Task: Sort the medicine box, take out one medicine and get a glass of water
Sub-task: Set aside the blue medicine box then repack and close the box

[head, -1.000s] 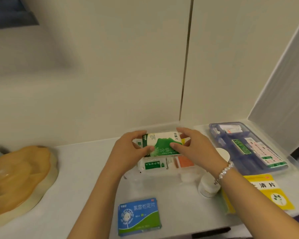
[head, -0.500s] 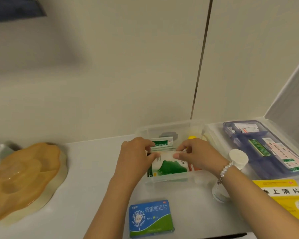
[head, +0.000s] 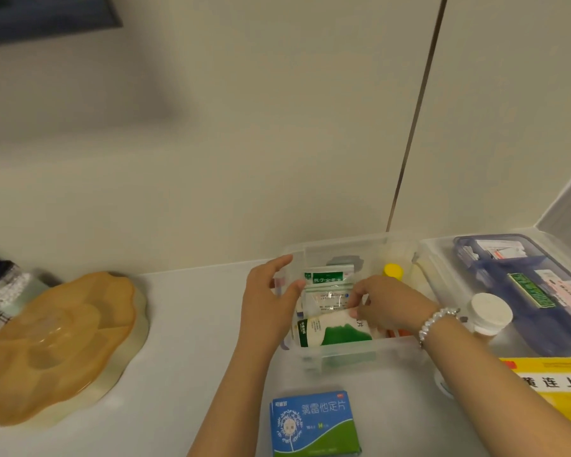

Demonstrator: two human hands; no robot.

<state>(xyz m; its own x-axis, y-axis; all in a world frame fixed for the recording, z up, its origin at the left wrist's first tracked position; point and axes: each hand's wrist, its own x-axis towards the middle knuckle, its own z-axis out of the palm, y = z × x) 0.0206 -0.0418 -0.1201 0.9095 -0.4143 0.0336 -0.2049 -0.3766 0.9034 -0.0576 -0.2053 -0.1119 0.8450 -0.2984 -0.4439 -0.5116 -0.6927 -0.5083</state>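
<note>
The clear plastic medicine box (head: 360, 352) stands on the white counter against the wall. A green-and-white medicine carton (head: 333, 331) lies flat inside it by the front wall. My right hand (head: 389, 305) reaches into the box, and its fingertips pinch the carton's top edge. My left hand (head: 267, 305) is at the box's left wall with fingers spread, its thumb touching the upright green-and-white sachets (head: 328, 280). A yellow-capped bottle (head: 393, 270) stands deeper in the box. No glass of water is in view.
A blue medicine carton (head: 314, 423) lies on the counter in front of the box. To the right are a white-capped bottle (head: 488, 313), a yellow carton (head: 557, 387) and the box's open lid holding a blue tray (head: 524, 291) of packets. An amber lidded dish (head: 56, 344) sits at the left.
Both hands lowered the green-and-white carton from above the box down into it. My left hand then came off the carton and moved to the box's left wall.
</note>
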